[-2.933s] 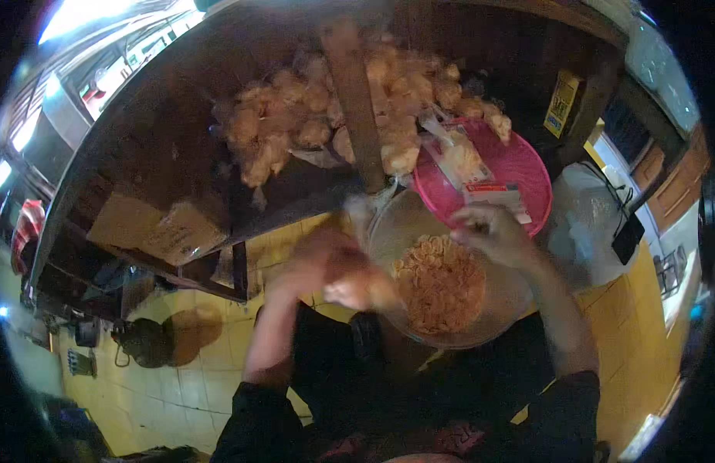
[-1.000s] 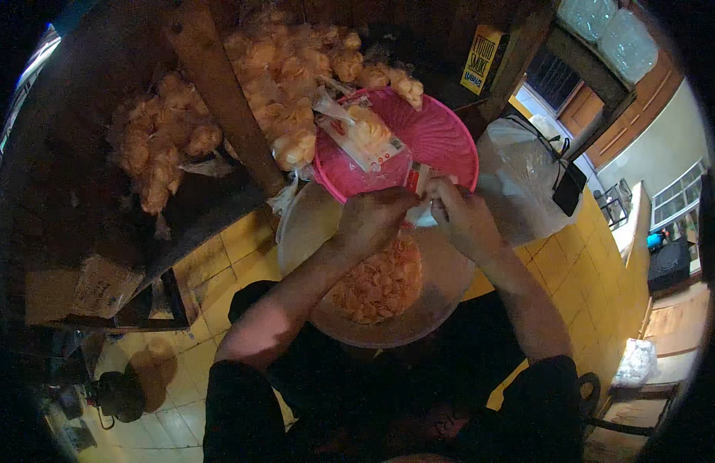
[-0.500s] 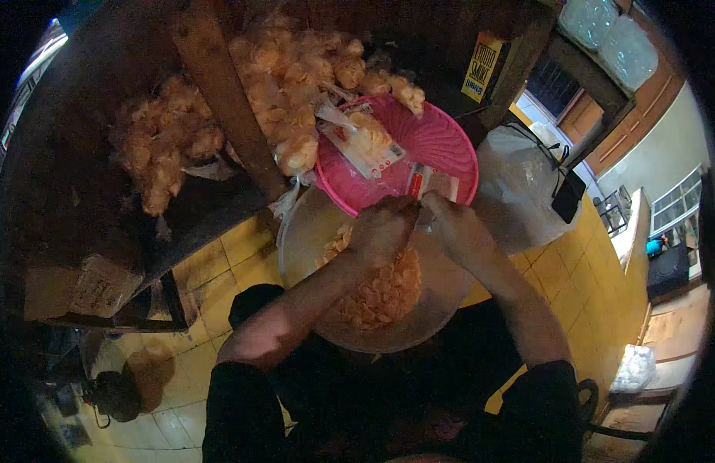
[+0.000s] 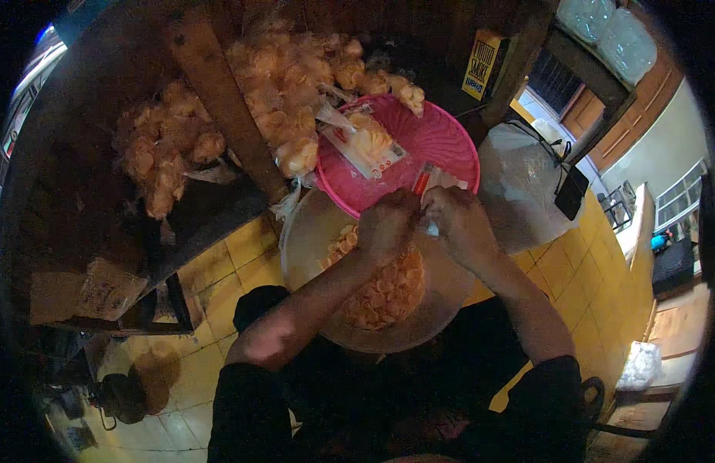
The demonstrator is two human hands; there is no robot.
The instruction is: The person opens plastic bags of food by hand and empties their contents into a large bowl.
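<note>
Over the near rim of a pink round basket (image 4: pixel 442 131), my left hand (image 4: pixel 390 225) and my right hand (image 4: pixel 456 220) are close together, their fingers closed on a small clear plastic bag (image 4: pixel 432 228). Most of the bag is hidden by my fingers. Just beyond them a packet with a red strip (image 4: pixel 422 180) shows on the basket; whether it is part of the held bag is unclear. Also on the basket lies a filled clear bag (image 4: pixel 367 141) with red print. Under my forearms a wide translucent tub (image 4: pixel 305 255) holds round orange chips (image 4: pixel 384 297).
Many filled bags of chips (image 4: pixel 276 85) are heaped on the dark wooden shelf, around a wooden post (image 4: pixel 222 100). A yellow box (image 4: pixel 482 65) stands at the back. To the right sits a large clear plastic sack (image 4: pixel 520 185). A cardboard piece (image 4: pixel 110 287) rests at the left.
My right hand has curled in closer beside my left, and the fingers of both now bunch together on the bag. The view has shifted slightly; the basket and tub stay in place.
</note>
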